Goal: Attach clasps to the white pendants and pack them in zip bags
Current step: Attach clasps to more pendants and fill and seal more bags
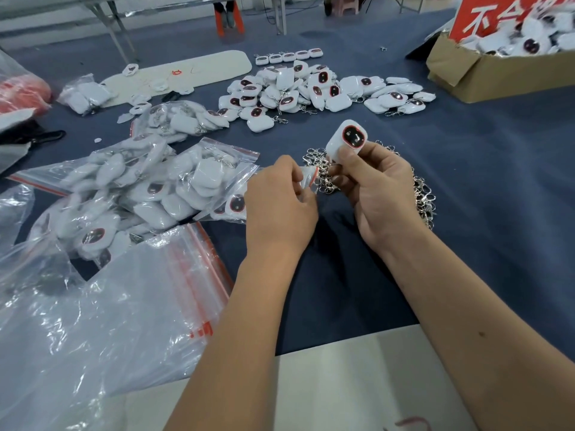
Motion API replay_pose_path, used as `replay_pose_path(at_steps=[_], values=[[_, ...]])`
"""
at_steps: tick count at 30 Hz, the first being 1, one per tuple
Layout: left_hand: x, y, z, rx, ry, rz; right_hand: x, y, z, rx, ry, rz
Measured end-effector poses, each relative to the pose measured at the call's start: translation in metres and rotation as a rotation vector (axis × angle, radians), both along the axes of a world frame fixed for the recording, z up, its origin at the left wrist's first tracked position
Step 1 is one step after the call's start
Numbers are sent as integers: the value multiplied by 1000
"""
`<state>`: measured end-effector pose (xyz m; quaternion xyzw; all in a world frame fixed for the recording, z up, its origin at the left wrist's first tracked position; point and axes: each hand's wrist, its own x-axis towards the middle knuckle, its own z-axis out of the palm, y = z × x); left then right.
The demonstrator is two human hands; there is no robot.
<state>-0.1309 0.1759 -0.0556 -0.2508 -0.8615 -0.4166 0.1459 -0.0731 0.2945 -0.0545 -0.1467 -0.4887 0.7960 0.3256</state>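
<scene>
Right hand (378,185) pinches a white pendant (346,141); left hand (280,203) pinches a small zip bag (309,178) (clasps (423,194) underneath), bare counter (497,188) rightward.

left arm: I see it bare, reaching up from the lower edge toward mid-frame
left hand (280,200): back toward me, fingers curled, fingertips pinching something small
right arm: bare, coming in from the lower right corner, angled inward
right hand (378,189): I see the thumb and curled fingers gripping an item, raised just beside the left hand
</scene>
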Motion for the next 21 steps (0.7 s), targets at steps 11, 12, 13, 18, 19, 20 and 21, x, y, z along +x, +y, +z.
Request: replay_pose_path(at_steps=[11, 12, 13, 18, 19, 20, 21], values=[[-2, -1, 12, 585, -142, 90, -2, -12, -6, 438, -149, 148], [0, -2, 13, 585, -101, 86, -2, -12, -6, 454, -175, 143], [2, -2, 14, 581, -62, 78, -1, -13, -6, 464, -197, 131], [6, -2, 16, 524, 34, 30, 1, -16, -9, 687, -216, 159], [6, -3, 16, 534, 42, 32, 1, -18, -8, 715, -207, 179], [6, -4, 16, 550, 50, 41, 2, -19, -7, 741, -200, 168], [5, -5, 17, 573, 60, 55, 2, -20, -5, 767, -190, 120]])
